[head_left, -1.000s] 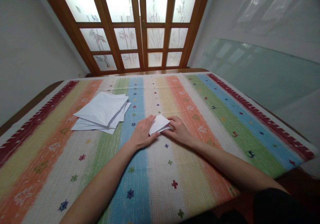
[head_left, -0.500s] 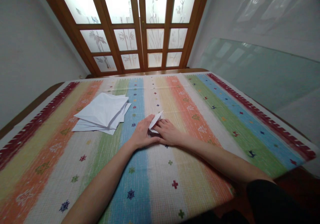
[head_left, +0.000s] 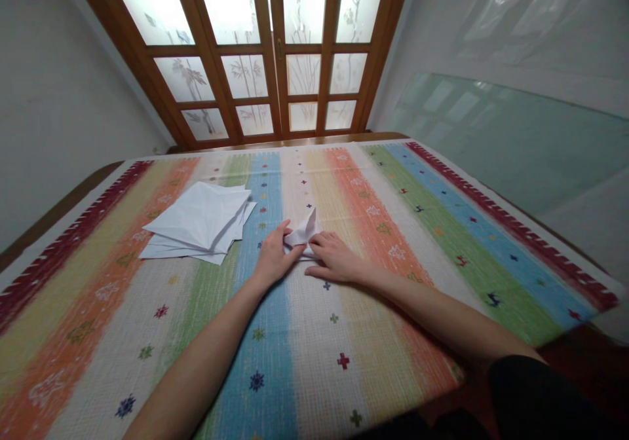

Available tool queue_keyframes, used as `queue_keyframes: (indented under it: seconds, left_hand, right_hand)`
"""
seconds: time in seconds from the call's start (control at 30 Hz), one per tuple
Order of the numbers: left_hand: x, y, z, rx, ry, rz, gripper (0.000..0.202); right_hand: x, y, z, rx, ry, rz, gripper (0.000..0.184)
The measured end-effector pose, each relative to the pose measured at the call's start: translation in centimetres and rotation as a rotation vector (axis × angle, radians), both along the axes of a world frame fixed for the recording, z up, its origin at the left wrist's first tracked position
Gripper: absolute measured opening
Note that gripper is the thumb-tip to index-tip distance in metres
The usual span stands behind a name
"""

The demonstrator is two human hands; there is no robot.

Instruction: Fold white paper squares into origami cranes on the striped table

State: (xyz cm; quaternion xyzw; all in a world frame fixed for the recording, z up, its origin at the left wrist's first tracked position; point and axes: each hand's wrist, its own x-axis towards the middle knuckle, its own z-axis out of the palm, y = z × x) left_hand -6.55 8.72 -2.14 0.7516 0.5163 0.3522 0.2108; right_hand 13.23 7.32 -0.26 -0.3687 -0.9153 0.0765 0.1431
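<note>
Between my hands, over the middle of the table, is a small folded white paper (head_left: 301, 233) with one pointed flap standing up. My left hand (head_left: 276, 254) grips its left side, thumb across the near part and fingers along the far edge. At its right side my right hand (head_left: 336, 256) pinches the paper with the fingertips, while the thumb lies lower and apart. Part of the paper is covered by my fingers. To the left lies a loose stack of white paper sheets (head_left: 200, 215), the top one showing crease lines.
A striped, patterned tablecloth (head_left: 206, 335) covers the table. Beyond the far edge stand wooden doors (head_left: 278, 86) with frosted panes. White walls rise on both sides, and a pale glass panel (head_left: 511, 145) leans at the right.
The paper's flap now stands more upright and shows more of the folded piece. My left thumb has moved up onto the paper, and my hands have drawn slightly apart.
</note>
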Motion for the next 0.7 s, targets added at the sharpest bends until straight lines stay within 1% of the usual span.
queue_keyframes:
  seconds: [0.13, 0.27, 0.37, 0.47, 0.6, 0.7]
  left_hand:
    - [0.2, 0.1, -0.1, 0.054, 0.086, 0.041, 0.057]
    - [0.3, 0.1, 0.0, 0.069, 0.163, 0.076, 0.053]
    - [0.5, 0.0, 0.2, 0.089, 0.216, 0.089, 0.051]
    - [0.6, -0.2, 0.4, 0.104, 0.296, 0.088, 0.053]
    - [0.8, -0.4, 0.8, 0.088, 0.391, 0.072, 0.056]
    - [0.8, -0.2, 0.9, 0.063, 0.350, 0.092, 0.052]
  right_hand:
    - [1.1, -0.3, -0.2, -0.013, 0.090, -0.076, 0.027]
    - [1.7, -0.6, -0.4, -0.050, 0.186, -0.171, 0.015]
    - [1.3, -0.8, -0.5, -0.059, 0.215, -0.241, 0.019]
    - [0.8, -0.9, -0.6, -0.026, 0.177, -0.299, 0.019]
    - [0.3, -1.0, -0.7, 0.009, 0.140, -0.300, 0.009]
    - [0.1, -1.0, -1.0, 0.020, 0.159, -0.250, 0.010]
